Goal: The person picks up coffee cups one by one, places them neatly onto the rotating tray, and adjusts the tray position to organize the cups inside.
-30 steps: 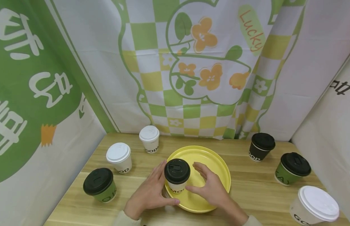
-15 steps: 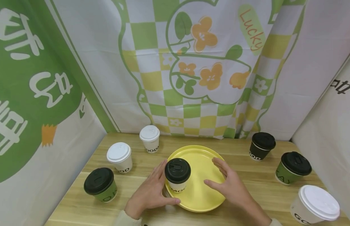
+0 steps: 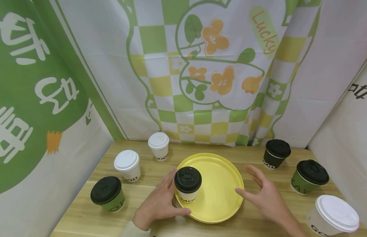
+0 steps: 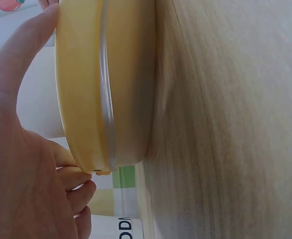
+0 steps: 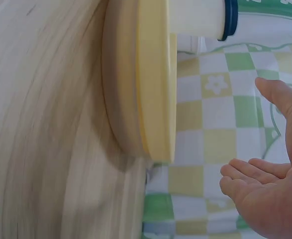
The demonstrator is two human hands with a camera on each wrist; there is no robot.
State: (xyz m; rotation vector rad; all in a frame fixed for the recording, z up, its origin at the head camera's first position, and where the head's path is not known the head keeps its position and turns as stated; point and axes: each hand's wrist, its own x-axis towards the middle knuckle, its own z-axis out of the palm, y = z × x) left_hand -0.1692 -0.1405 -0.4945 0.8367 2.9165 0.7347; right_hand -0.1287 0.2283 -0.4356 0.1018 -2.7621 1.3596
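Note:
A yellow round tray [image 3: 219, 197] with a thick side sits on the wooden table. On its left part stands a white paper cup [image 3: 188, 197], upright under a black lid. My left hand [image 3: 159, 200] is spread at the tray's left edge, beside the cup. In the left wrist view, the thumb [image 4: 36, 35] and fingers [image 4: 78, 191] are right at the tray's rim [image 4: 81, 89]. My right hand [image 3: 267, 196], fingers apart and holding nothing, is off the tray's right edge, its thumb pointing toward the rim.
On the left stand a green cup [image 3: 107, 194] with a black lid and two white cups, one nearer [image 3: 128, 164] and one farther back [image 3: 159, 146]. Rightward are a black cup [image 3: 276, 154], a green cup [image 3: 309, 177] and a large white cup [image 3: 332, 214]. A patterned curtain [image 3: 219, 125] hangs behind.
My right hand has moved right, away from the cup and across the tray to beyond its right edge. The left hand and the cup stay in place.

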